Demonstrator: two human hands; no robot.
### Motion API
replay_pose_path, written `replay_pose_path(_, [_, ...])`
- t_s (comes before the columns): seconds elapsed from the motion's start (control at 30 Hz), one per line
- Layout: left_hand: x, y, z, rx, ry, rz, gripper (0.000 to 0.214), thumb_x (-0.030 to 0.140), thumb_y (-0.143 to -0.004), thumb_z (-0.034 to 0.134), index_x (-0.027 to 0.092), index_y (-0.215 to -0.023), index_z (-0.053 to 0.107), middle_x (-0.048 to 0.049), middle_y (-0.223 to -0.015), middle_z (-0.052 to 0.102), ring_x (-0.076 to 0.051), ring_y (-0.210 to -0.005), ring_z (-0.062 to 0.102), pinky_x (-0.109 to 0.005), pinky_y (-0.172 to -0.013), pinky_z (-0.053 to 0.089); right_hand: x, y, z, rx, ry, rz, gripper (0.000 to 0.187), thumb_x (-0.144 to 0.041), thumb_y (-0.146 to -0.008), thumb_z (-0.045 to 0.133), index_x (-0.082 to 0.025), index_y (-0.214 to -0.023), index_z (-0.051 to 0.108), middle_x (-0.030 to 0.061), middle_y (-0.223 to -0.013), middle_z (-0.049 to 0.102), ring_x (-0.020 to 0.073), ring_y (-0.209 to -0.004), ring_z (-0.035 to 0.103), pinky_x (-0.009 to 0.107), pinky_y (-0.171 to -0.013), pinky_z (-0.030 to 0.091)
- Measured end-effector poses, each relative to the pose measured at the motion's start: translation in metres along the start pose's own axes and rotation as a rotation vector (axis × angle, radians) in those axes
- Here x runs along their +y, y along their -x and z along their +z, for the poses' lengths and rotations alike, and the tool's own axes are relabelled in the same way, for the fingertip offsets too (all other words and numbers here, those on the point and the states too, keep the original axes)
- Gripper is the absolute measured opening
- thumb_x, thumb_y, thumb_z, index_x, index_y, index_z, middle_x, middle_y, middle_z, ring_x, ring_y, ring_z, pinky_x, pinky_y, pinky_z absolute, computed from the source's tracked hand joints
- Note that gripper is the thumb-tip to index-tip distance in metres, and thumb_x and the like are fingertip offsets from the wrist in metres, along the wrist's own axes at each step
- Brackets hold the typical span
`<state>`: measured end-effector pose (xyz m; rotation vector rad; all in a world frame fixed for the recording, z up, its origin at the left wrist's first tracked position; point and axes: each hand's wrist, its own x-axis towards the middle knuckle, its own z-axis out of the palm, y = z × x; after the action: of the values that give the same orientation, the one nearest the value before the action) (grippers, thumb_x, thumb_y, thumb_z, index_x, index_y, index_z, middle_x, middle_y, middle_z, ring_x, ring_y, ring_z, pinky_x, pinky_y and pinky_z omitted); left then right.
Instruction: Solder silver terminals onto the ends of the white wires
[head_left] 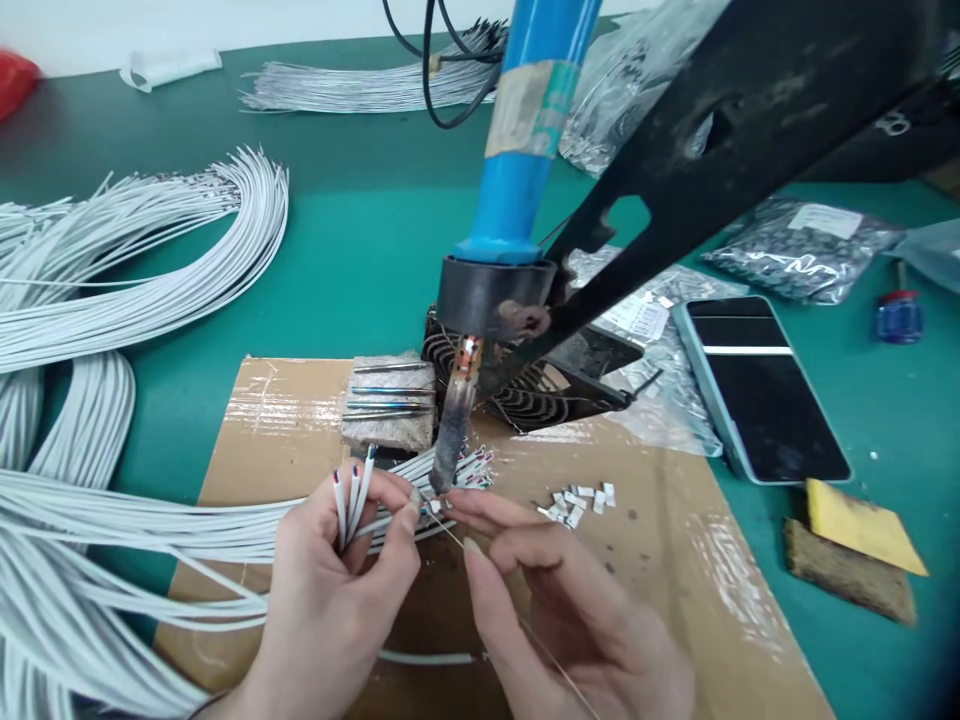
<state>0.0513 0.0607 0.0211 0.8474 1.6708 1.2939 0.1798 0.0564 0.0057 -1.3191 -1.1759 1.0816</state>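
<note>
My left hand (337,590) is closed around a few white cables (363,497), whose cut ends with coloured cores point up between the fingers. At its fingertips is a small white connector (433,507), partly hidden. My right hand (585,610) pinches a thin solder wire (556,664) that runs up to that connector. Right above both sets of fingertips, the dark tip of a blue soldering iron (510,200) points down, clamped in a black metal bracket (675,150). Whether the tip touches the connector I cannot tell.
Under the hands lies a cardboard sheet (277,410) with loose white connectors (577,503). Behind are a block with metal rods (390,430) and a black fan (525,405). Cable bundles (255,240) fill the left; a phone (765,390) and sponge (862,525) lie right.
</note>
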Motion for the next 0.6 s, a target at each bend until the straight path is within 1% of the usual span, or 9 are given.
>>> replay_pose_path(0.13, [0.005, -0.001, 0.004, 0.034, -0.025, -0.033, 0.012, 0.013, -0.077, 0.075, 0.022, -0.071, 0.071, 0.0051, -0.074, 0.073, -0.008, -0.059, 0.061, -0.011, -0.055, 0.048, -0.002, -0.004, -0.001, 0.002, -0.011, 0.007, 0.020, -0.011, -0.089, 0.069, -0.026, -0.077, 0.063, -0.0008, -0.108, 0.084, 0.0145, -0.097, 0.081, 0.019, -0.091, 0.060])
replay_pose_path(0.23, [0.011, -0.003, 0.004, 0.034, -0.038, -0.014, 0.011, 0.014, -0.075, 0.074, 0.021, -0.069, 0.070, 0.0039, -0.072, 0.074, -0.009, -0.058, 0.062, -0.013, -0.054, 0.049, -0.004, -0.006, -0.002, 0.001, -0.030, 0.004, 0.021, -0.010, -0.090, 0.068, -0.026, -0.077, 0.064, -0.0024, -0.107, 0.084, 0.0125, -0.096, 0.081, 0.018, -0.091, 0.059])
replay_pose_path(0.37, [0.016, -0.007, 0.003, -0.022, -0.075, 0.030, 0.011, 0.012, -0.075, 0.073, 0.021, -0.069, 0.070, 0.0025, -0.069, 0.075, -0.011, -0.058, 0.066, -0.014, -0.054, 0.053, -0.007, -0.008, -0.003, -0.006, -0.044, 0.025, 0.021, -0.011, -0.090, 0.068, -0.025, -0.077, 0.064, 0.0016, -0.109, 0.084, 0.0176, -0.096, 0.082, 0.024, -0.085, 0.064])
replay_pose_path(0.43, [0.017, -0.009, 0.003, -0.033, -0.088, 0.037, 0.011, 0.011, -0.076, 0.073, 0.021, -0.070, 0.070, 0.0023, -0.071, 0.076, -0.011, -0.059, 0.066, -0.014, -0.055, 0.054, -0.007, -0.009, -0.003, -0.016, -0.048, 0.038, 0.020, -0.011, -0.090, 0.069, -0.025, -0.076, 0.065, 0.0029, -0.111, 0.084, 0.0195, -0.098, 0.082, 0.026, -0.084, 0.065])
replay_pose_path(0.53, [0.018, -0.011, 0.005, -0.004, -0.097, 0.040, 0.011, 0.014, -0.076, 0.072, 0.021, -0.068, 0.069, 0.0026, -0.067, 0.073, -0.011, -0.056, 0.063, -0.014, -0.051, 0.051, -0.007, -0.009, -0.003, -0.009, -0.054, 0.042, 0.020, -0.013, -0.090, 0.071, -0.026, -0.076, 0.065, 0.0022, -0.111, 0.084, 0.0197, -0.100, 0.081, 0.024, -0.084, 0.064])
replay_pose_path(0.6, [0.019, -0.011, 0.006, 0.021, -0.119, 0.048, 0.010, 0.015, -0.075, 0.072, 0.021, -0.067, 0.069, 0.0031, -0.063, 0.070, -0.010, -0.052, 0.058, -0.014, -0.046, 0.046, -0.006, -0.009, -0.001, -0.001, -0.048, 0.033, 0.019, -0.015, -0.090, 0.072, -0.027, -0.077, 0.064, 0.0001, -0.112, 0.083, 0.0194, -0.100, 0.081, 0.024, -0.085, 0.064])
